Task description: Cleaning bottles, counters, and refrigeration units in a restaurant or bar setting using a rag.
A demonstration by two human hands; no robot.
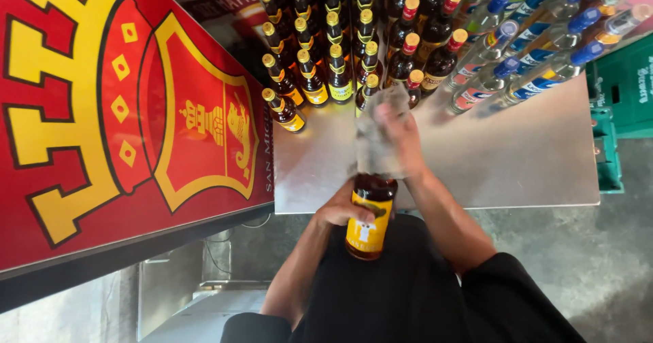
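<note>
My left hand (342, 209) grips a dark brown bottle (368, 215) with a yellow label, held over the near edge of a steel table (517, 159). My right hand (398, 128) holds a grey cloth (375, 145) over the top of that bottle; the cloth is blurred and hides the bottle's neck and cap.
Rows of brown bottles with yellow caps (314, 77) and red caps (408, 54) stand at the back of the table. Clear bottles with blue caps (524, 71) stand to the right. A red and yellow sign (122, 111) fills the left. Green crates (622, 91) stand at the right.
</note>
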